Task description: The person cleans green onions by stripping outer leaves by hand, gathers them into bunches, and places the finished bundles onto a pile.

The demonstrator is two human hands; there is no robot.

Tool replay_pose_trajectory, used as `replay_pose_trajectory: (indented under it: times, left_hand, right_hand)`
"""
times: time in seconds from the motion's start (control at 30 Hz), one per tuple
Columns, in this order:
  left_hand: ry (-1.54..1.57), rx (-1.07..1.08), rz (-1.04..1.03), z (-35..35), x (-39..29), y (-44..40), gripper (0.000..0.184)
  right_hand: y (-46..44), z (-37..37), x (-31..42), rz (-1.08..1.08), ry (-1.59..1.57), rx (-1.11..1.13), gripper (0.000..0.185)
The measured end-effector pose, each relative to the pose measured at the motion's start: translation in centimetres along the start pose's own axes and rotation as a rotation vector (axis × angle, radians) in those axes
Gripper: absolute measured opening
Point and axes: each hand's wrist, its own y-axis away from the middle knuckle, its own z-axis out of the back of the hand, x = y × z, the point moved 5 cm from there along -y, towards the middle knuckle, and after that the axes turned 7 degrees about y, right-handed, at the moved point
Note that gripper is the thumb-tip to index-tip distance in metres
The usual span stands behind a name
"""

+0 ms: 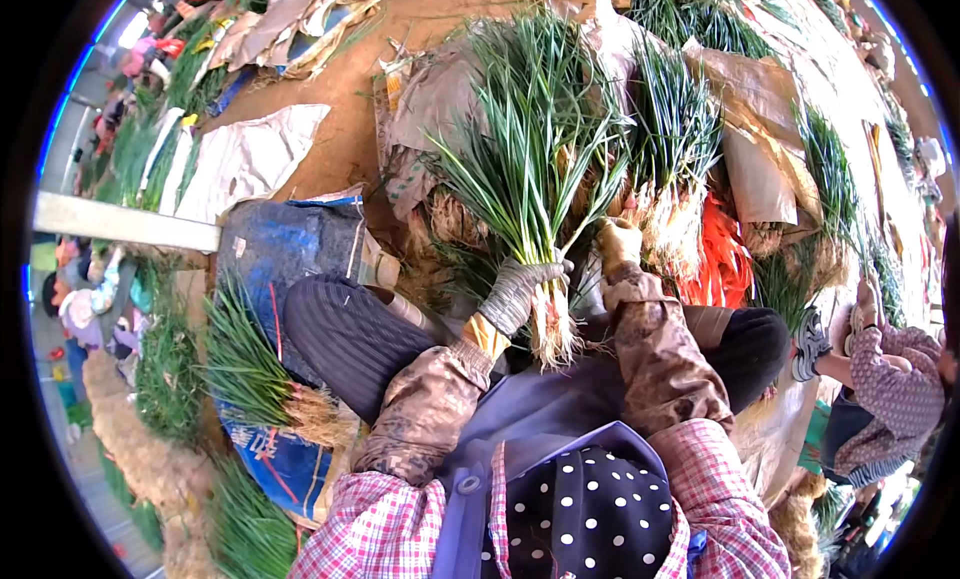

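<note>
My left hand [525, 291], in a grey glove, is wrapped round the pale stems of a bunch of onion-like green plants [535, 159]. Its long leaves fan out upward, and whitish roots [553, 334] hang below my fist. Just right of the stems is my right hand [620, 243], in a tan glove with its fingers curled in. What it holds, if anything, is hidden. Beyond that hand, a pile of similar plants [675, 129] lies with its roots towards me, beside bright red strips [718, 259].
At my left, another rooted bunch [250, 364] lies on a blue sack [290, 239]. A pale beam [125, 222] reaches in from the left. Brown sheets [765, 159] lie among plants at right. A person in a patterned top [890, 399] sits close by on the right.
</note>
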Motion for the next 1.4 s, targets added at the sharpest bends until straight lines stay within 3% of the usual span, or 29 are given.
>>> replay_pose_trajectory:
  times: [0.03, 0.13, 0.2, 0.27, 0.3, 0.33, 0.4, 0.43, 0.47, 0.53, 0.57, 0.6, 0.63, 0.67, 0.7, 0.73, 0.77, 0.83, 0.9, 0.97, 1.03, 1.13, 1.23, 1.27, 1.3, 1.33, 1.37, 1.4]
  left_hand:
    - [-0.024, 0.008, -0.071, -0.1, -0.1, -0.1, 0.03]
    - [0.016, 0.028, -0.026, 0.1, 0.2, -0.3, 0.034]
    - [-0.107, -0.057, -0.074, 2.2, 1.5, -1.4, 0.032]
    - [-0.248, -0.076, -0.083, 2.2, 1.1, -1.0, 0.028]
    - [-0.275, -0.107, -0.065, 2.2, 1.0, -0.9, 0.026]
    - [-0.184, -0.076, 0.111, 1.1, 0.3, 0.4, 0.022]
    - [-0.1, -0.048, -0.018, 0.8, 0.2, -0.1, 0.02]
    - [-0.083, -0.029, 0.013, 0.7, -0.1, 0.0, 0.021]
    - [-0.001, 0.017, -0.024, -0.1, -0.2, -0.2, 0.022]
    - [0.02, 0.161, -0.03, -1.2, -0.8, 0.7, 0.028]
    - [0.066, 0.195, -0.019, -1.5, -0.8, 1.0, 0.03]
    - [0.11, 0.233, -0.007, -1.8, -0.8, 1.1, 0.031]
    - [0.154, 0.273, 0.001, -2.2, -1.0, 1.2, 0.033]
    - [0.203, 0.302, 0.005, -2.8, -1.4, 1.6, 0.045]
    - [0.238, 0.282, 0.011, -3.9, -2.3, 2.3, 0.05]
    - [0.273, 0.26, 0.021, -4.6, -3.0, 2.9, 0.054]
    - [0.253, 0.289, 0.164, -3.4, -2.7, 2.3, 0.06]
    - [0.28, 0.258, 0.029, -3.1, -2.3, 1.7, 0.057]
    - [0.239, 0.197, -0.024, -2.3, -1.8, 1.2, 0.051]
    - [0.256, 0.162, 0.082, -0.4, -0.5, 0.5, 0.049]
    - [0.252, 0.163, 0.125, 0.6, 0.2, 0.0, 0.047]
    - [0.195, 0.152, 0.063, 0.1, -0.2, 0.0, 0.045]
    - [0.059, 0.14, -0.048, -0.5, -0.2, -0.1, 0.042]
    - [0.045, 0.205, 0.167, -1.0, -0.3, 0.9, 0.041]
    - [0.04, 0.179, 0.119, -0.7, 0.1, 0.4, 0.04]
    - [0.035, 0.151, 0.071, -0.4, 0.6, 0.0, 0.039]
    - [-0.105, 0.153, 0.273, 0.1, 0.3, 0.7, 0.036]
    - [-0.013, 0.186, 0.195, -1.1, 0.2, 1.0, 0.032]
  right_hand:
    - [0.2, -0.4, -0.2, -0.006, -0.1, 0.12, 0.037]
    - [1.7, -1.6, -0.2, -0.044, -0.464, 0.449, 0.049]
    - [4.7, -1.8, 2.6, -0.179, -0.429, 0.384, 0.045]
    - [4.4, -2.0, 2.5, 0.016, -0.248, 0.402, 0.041]
    - [4.4, -1.8, 1.7, 0.008, -0.129, 0.314, 0.039]
    - [2.5, -2.6, -0.6, 0.262, 0.062, 0.263, 0.037]
    - [7.9, -2.8, 2.2, 0.383, 0.307, 0.232, 0.035]
    - [7.9, -3.2, 1.6, 0.256, 0.088, 0.299, 0.028]
    - [8.8, -3.2, 1.1, -0.024, -0.306, 0.44, 0.02]
    - [8.3, -3.7, 0.2, -0.232, -0.567, 0.531, 0.013]
    - [8.7, -3.3, 0.9, -0.154, -0.525, 0.683, 0.009]
    - [8.3, -2.5, 0.7, -0.111, -0.162, 0.538, 0.012]
    - [6.4, -3.0, -1.2, 0.285, 0.378, 0.671, 0.015]
    - [4.8, -3.2, -3.1, 0.743, 0.857, 0.619, 0.018]
    - [5.3, -3.0, -2.7, 0.656, 0.925, 0.582, 0.018]
    - [5.6, -2.5, -1.2, 0.605, 0.921, 0.439, 0.019]
    - [5.3, -1.6, 0.4, 0.593, 0.93, 0.239, 0.02]
    - [3.4, 0.5, 3.9, 0.519, 0.954, -0.098, 0.021]
    - [-0.4, 2.0, 5.5, 0.41, 1.039, -0.23, 0.022]
    - [-3.7, 2.9, 5.2, 0.198, 1.179, -0.16, 0.031]
    - [-3.4, 3.7, 5.1, 0.303, 1.185, -0.198, 0.034]
    - [2.4, 3.7, 7.5, 0.245, 0.891, -0.155, 0.032]
    - [6.7, 2.9, 5.2, 0.658, 0.976, -0.113, 0.024]
    - [9.5, 2.4, 4.6, 1.007, 0.929, -0.114, 0.025]
    - [12.3, 1.9, 4.6, 1.134, 1.003, -0.085, 0.024]
    - [14.3, 1.5, 3.9, 1.111, 1.05, 0.095, 0.019]
    - [15.3, 1.5, 2.8, 1.064, 1.031, 0.223, 0.019]
    - [15.8, 1.4, 1.9, 1.014, 1.008, 0.347, 0.021]
